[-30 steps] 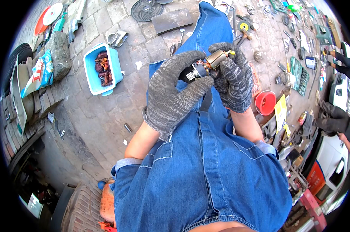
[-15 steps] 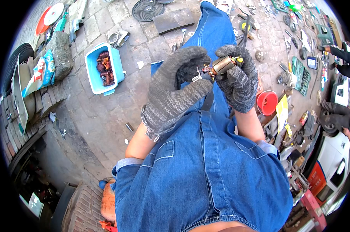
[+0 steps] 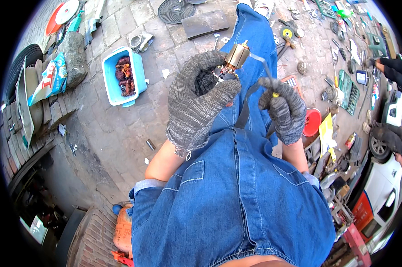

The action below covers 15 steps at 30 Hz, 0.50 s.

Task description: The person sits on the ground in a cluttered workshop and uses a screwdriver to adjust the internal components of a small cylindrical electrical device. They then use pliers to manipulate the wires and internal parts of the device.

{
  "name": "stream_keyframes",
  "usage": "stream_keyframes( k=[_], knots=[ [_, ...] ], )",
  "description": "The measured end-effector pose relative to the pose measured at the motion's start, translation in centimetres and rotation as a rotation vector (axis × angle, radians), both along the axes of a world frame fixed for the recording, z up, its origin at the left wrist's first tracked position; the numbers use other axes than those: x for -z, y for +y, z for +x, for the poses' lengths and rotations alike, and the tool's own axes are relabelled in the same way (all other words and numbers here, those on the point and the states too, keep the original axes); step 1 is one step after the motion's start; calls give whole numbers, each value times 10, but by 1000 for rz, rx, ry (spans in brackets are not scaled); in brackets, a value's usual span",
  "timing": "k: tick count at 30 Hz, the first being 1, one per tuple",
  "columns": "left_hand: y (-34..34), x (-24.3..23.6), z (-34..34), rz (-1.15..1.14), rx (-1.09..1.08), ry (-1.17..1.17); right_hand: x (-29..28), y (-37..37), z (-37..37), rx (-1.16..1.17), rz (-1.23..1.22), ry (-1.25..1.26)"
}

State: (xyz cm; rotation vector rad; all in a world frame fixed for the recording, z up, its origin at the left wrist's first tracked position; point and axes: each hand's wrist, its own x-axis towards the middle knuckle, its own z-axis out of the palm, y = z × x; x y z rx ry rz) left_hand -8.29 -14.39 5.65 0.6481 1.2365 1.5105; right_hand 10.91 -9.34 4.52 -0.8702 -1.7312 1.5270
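In front of my lap my left hand (image 3: 196, 95), in a grey knitted glove, grips a small motor armature (image 3: 237, 56) by its lower end. Its metal core and shaft tip point up and away; copper windings show beside my fingers. My right hand (image 3: 283, 109), gloved alike, is closed on a thin, dark grey bar-like tool (image 3: 267, 66). The bar bends near its far end, which lies close to the armature's right side; whether they touch I cannot tell. A small yellow spot shows between the right fingers.
At left stands a blue tub (image 3: 143, 80) holding reddish-brown copper coils. A red bucket (image 3: 313, 120) is right of my right hand. A hammer (image 3: 288, 42), a green socket case (image 3: 348, 93) and scattered parts lie on the paving. People and a white-and-orange car (image 3: 379, 191) are at far right.
My right hand has drawn away from the armature, down and to the right, with the bar-like tool. My left hand now holds the armature alone, turned more upright and shifted left.
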Motion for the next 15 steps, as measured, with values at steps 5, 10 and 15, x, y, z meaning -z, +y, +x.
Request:
stream_keyframes(
  k=[5,10,15],
  knots=[
    [1,0,1,49,-45,12,8,-6,11,-37,25,-238],
    [1,-2,3,68,-68,65,7,-3,7,-75,127,-288],
    [2,-4,1,26,-41,115,8,-6,3,-37,130,-297]
  ],
)
